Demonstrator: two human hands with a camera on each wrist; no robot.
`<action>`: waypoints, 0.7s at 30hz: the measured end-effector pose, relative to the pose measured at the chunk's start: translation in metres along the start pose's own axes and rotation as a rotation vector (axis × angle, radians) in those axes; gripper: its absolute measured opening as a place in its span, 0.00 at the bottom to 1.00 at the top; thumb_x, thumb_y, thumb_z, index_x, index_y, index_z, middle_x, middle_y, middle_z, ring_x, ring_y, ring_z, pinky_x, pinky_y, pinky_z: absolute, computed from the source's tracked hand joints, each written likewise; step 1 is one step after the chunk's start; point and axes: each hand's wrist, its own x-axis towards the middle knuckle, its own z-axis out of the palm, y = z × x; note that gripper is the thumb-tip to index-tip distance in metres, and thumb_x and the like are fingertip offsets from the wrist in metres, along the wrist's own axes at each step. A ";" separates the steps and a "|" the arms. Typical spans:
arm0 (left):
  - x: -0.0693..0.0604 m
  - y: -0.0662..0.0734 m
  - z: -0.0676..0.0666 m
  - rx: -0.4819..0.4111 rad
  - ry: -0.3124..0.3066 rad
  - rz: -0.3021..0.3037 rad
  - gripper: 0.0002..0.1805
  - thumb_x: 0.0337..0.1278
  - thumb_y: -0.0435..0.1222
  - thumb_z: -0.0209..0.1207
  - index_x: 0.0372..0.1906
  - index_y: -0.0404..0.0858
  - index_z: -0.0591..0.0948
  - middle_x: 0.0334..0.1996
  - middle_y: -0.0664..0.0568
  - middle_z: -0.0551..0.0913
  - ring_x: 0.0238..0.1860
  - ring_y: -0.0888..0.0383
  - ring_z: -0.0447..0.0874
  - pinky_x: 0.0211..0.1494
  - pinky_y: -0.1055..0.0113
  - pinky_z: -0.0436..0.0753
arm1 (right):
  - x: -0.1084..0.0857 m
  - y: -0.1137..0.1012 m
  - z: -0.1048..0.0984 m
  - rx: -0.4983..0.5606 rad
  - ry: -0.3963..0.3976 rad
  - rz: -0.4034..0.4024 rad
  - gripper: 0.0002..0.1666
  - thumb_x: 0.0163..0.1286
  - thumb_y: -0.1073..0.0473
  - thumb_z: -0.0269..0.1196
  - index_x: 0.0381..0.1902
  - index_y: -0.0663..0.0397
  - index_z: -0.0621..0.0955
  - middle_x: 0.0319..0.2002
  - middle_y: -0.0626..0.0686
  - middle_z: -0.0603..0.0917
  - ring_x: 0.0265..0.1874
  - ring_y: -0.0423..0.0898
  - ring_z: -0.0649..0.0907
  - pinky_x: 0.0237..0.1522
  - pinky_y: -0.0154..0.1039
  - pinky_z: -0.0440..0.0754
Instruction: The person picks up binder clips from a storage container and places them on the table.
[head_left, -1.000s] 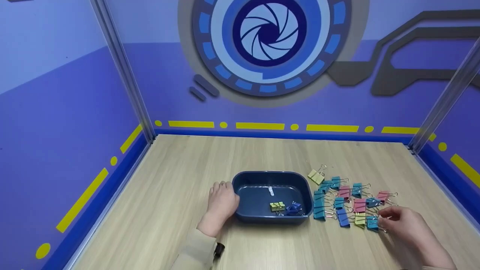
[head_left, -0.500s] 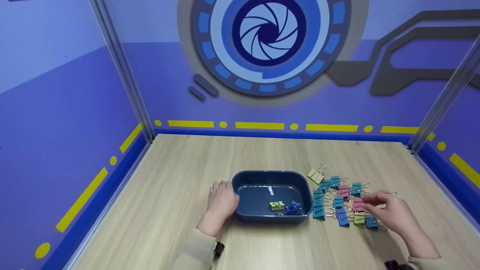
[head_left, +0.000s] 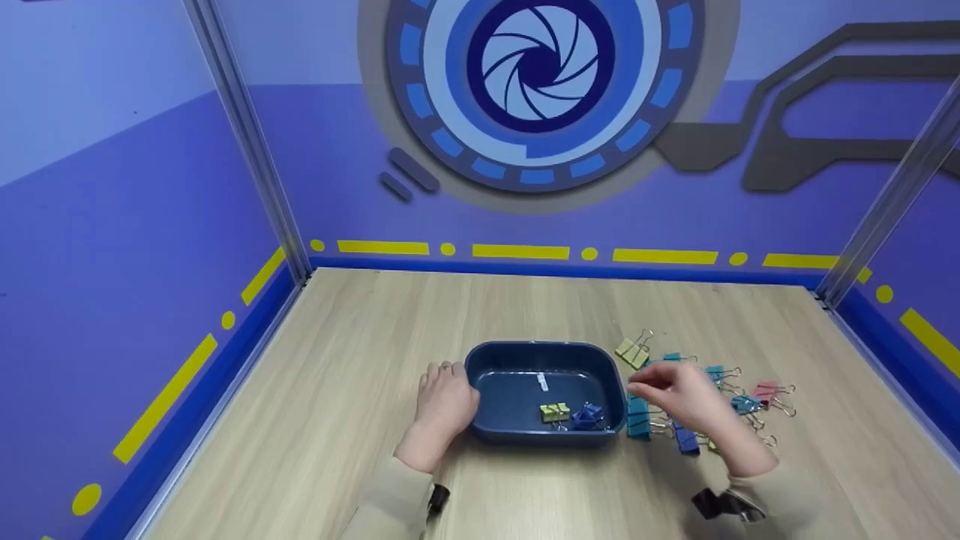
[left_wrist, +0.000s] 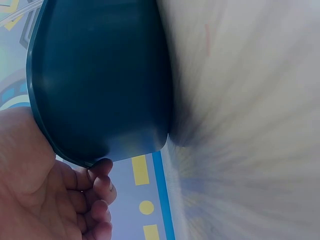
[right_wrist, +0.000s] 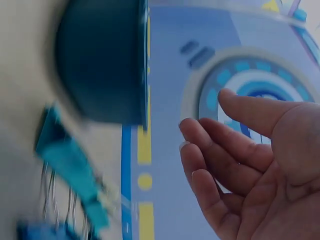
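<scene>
My left hand holds the left side of a dark blue rectangular tray, its fingers bent at the rim in the left wrist view. Inside the tray lie a yellow binder clip and a blue binder clip, near its front right corner. My right hand hovers by the tray's right rim, above the scattered binder clips. Its fingers are loosely bent, with nothing between them in the right wrist view. Teal binder clips lie just below it, and the hand and forearm hide part of the group.
A yellow binder clip lies behind the group, and a pink binder clip at its right end. A blue binder clip is near the front. Printed panels enclose the wooden table at the back and sides.
My right hand has moved left, from the right end of the clips across the group to the tray's right rim. The left hand and the tray have stayed put.
</scene>
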 end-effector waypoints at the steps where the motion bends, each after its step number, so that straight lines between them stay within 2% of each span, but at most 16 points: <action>1: 0.000 0.000 0.000 0.002 0.003 0.002 0.14 0.59 0.36 0.59 0.44 0.28 0.80 0.39 0.38 0.82 0.46 0.42 0.76 0.51 0.51 0.74 | 0.003 -0.005 0.004 0.002 -0.011 -0.004 0.12 0.70 0.53 0.68 0.43 0.54 0.88 0.37 0.50 0.90 0.34 0.40 0.84 0.37 0.36 0.81; 8: 0.000 -0.001 0.000 -0.003 0.022 0.010 0.14 0.58 0.36 0.59 0.42 0.28 0.80 0.39 0.37 0.83 0.46 0.42 0.76 0.50 0.51 0.74 | 0.024 -0.036 0.036 -0.036 -0.086 -0.018 0.08 0.68 0.55 0.69 0.38 0.53 0.89 0.34 0.49 0.89 0.31 0.41 0.83 0.37 0.41 0.83; 12: 0.000 -0.001 0.000 -0.002 0.015 0.009 0.14 0.58 0.36 0.59 0.43 0.28 0.80 0.39 0.37 0.82 0.46 0.42 0.76 0.50 0.51 0.74 | 0.034 -0.047 0.053 -0.105 -0.121 -0.041 0.08 0.66 0.55 0.70 0.30 0.52 0.87 0.25 0.46 0.85 0.23 0.39 0.79 0.30 0.39 0.79; 15: 0.001 -0.001 0.000 -0.002 0.010 0.008 0.15 0.58 0.36 0.59 0.44 0.27 0.80 0.39 0.37 0.82 0.46 0.42 0.76 0.50 0.50 0.74 | 0.039 -0.054 0.065 -0.184 -0.150 -0.058 0.20 0.66 0.53 0.71 0.15 0.48 0.79 0.15 0.40 0.74 0.15 0.37 0.70 0.21 0.35 0.67; 17: 0.000 -0.001 0.000 0.003 0.012 0.013 0.15 0.58 0.36 0.59 0.44 0.27 0.80 0.39 0.38 0.82 0.46 0.42 0.76 0.50 0.51 0.74 | 0.040 -0.059 0.072 -0.254 -0.165 -0.057 0.29 0.65 0.50 0.71 0.09 0.45 0.70 0.10 0.39 0.65 0.12 0.37 0.65 0.19 0.34 0.60; 19: -0.001 -0.001 0.000 0.012 0.021 0.021 0.15 0.58 0.36 0.59 0.43 0.27 0.80 0.39 0.38 0.82 0.45 0.42 0.76 0.49 0.51 0.75 | 0.042 -0.062 0.079 -0.327 -0.175 -0.056 0.34 0.64 0.46 0.71 0.07 0.44 0.65 0.08 0.39 0.61 0.11 0.38 0.64 0.19 0.35 0.58; 21: -0.002 -0.001 0.000 0.018 0.031 0.029 0.14 0.58 0.36 0.59 0.43 0.28 0.80 0.38 0.38 0.82 0.44 0.42 0.75 0.48 0.52 0.75 | 0.043 -0.065 0.085 -0.389 -0.185 -0.043 0.34 0.63 0.42 0.72 0.07 0.46 0.67 0.09 0.41 0.63 0.12 0.40 0.66 0.20 0.37 0.62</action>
